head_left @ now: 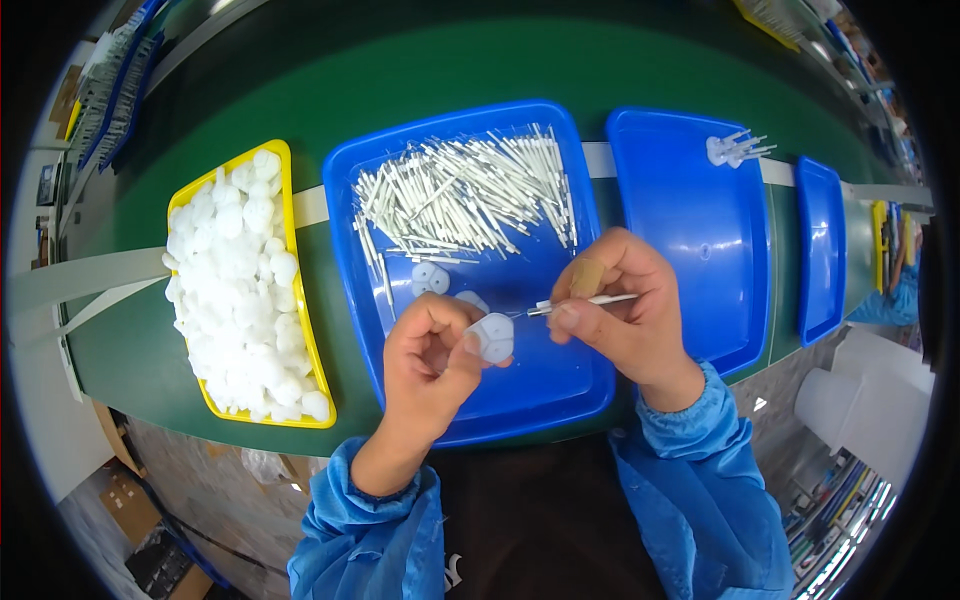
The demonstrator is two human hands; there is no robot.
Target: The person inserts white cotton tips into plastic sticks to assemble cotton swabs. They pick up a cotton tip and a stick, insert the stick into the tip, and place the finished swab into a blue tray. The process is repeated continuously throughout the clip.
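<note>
Pinched in my left hand (430,350) is a translucent white plastic disc (494,337) with rounded lobes. My right hand (625,315) grips thin white sticks (605,299) between thumb and fingers; how many is hard to tell. Their fine tips point left and come close to the disc's upper edge; whether they touch is unclear. Tape wraps one right finger. Both hands are over the large blue tray (540,395), where a heap of white sticks (460,190) lies at the far side. Another lobed disc (430,278) rests in the tray beyond my left hand.
At the left, a yellow tray (318,375) is heaped with white plastic pieces (235,290). A second blue tray (690,270) on the right holds a few discs with sticks (738,149) in its far corner. Farther right is a smaller blue tray (822,260). The tabletop (400,60) is green.
</note>
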